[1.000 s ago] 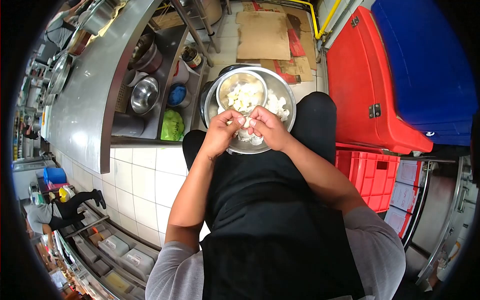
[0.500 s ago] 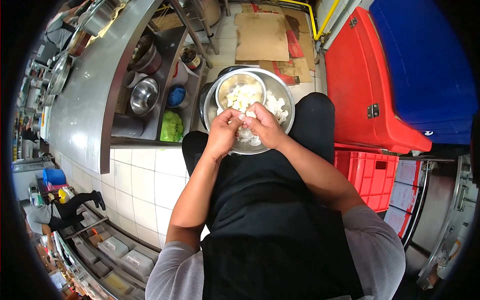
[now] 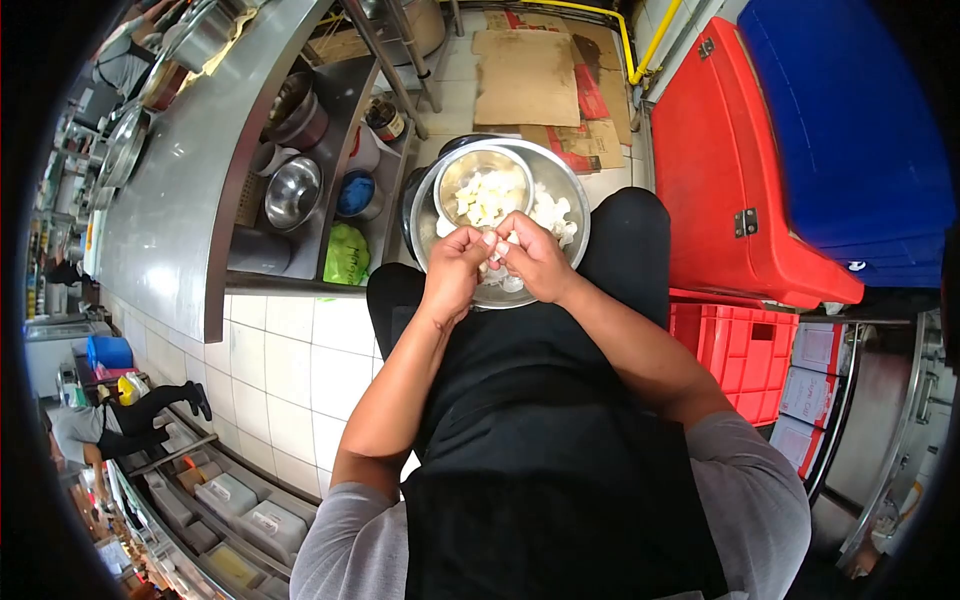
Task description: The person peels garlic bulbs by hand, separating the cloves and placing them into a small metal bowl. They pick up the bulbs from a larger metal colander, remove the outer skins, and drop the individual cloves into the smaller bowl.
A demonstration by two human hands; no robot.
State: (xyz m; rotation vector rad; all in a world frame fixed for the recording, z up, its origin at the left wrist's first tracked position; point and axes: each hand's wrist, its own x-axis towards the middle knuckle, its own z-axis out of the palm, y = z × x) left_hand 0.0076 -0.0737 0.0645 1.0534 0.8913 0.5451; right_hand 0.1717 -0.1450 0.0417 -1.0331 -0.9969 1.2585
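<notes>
Both hands meet over a large steel bowl (image 3: 574, 182) held in the lap. My left hand (image 3: 455, 270) is closed, its thumb and fingers pinching at a small pale garlic clove (image 3: 512, 238). My right hand (image 3: 538, 262) grips the same clove from the other side; the fingers partly hide it. Inside the large bowl, toward its far side, sits a smaller steel bowl (image 3: 443, 186) with many pale yellow garlic cloves (image 3: 488, 196). Whiter garlic pieces (image 3: 552, 214) lie beside it, and others show below the hands.
A steel table (image 3: 170, 220) with pots stands left; its lower shelf holds a metal bowl (image 3: 293, 192) and a green bag (image 3: 346, 254). At right are a red and blue cooler box (image 3: 720, 170) and a red crate (image 3: 735, 360). Cardboard (image 3: 525, 80) covers the floor ahead. Another person (image 3: 110, 430) stands far left.
My hands have shifted slightly, and the fingertips have changed their hold on the clove. The bowls stay in place in the lap, with the view moved only a little.
</notes>
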